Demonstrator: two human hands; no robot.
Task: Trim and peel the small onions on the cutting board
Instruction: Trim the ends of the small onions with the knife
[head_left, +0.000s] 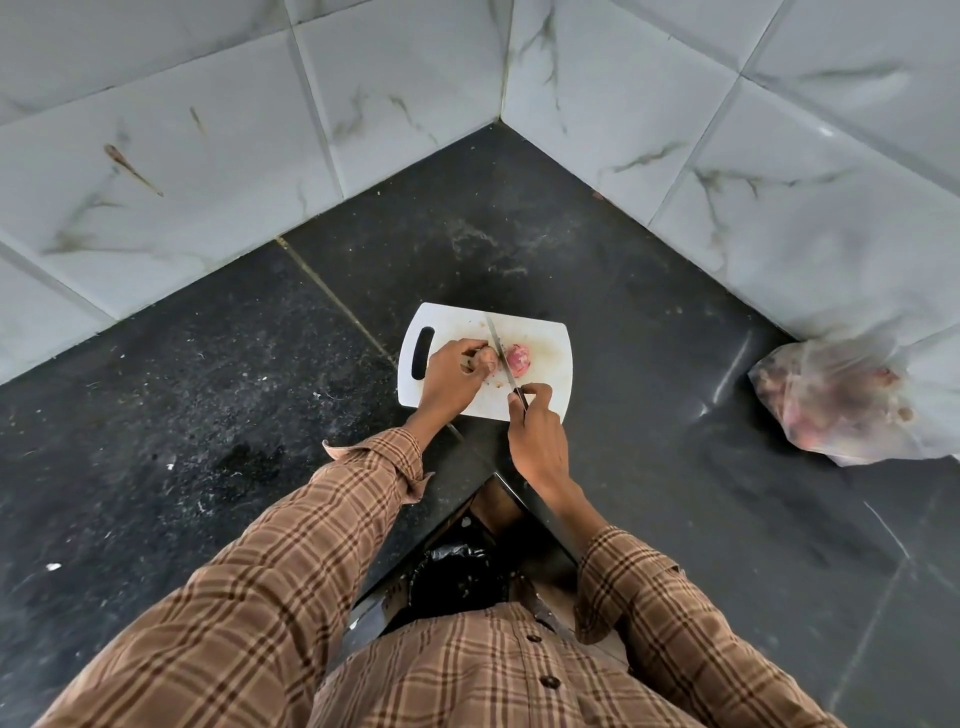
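Head view: on the cutting board (545, 332), the left hand (451, 375) grips a small onion (487, 357). The right hand (535, 423) grips the knife (500, 353), blade just right of it.

Brown plaid shirt (467, 670), buttoned, long cuffed sleeves (291, 551)

1. On the white cutting board (545, 332), the left hand (449, 376) pinches a brownish onion (487, 357).
2. The right hand (535, 434) grips a knife (500, 349), blade between that onion and a pink peeled onion (518, 359).
3. A plastic bag (841, 400) lies on the dark desk (208, 389), right.
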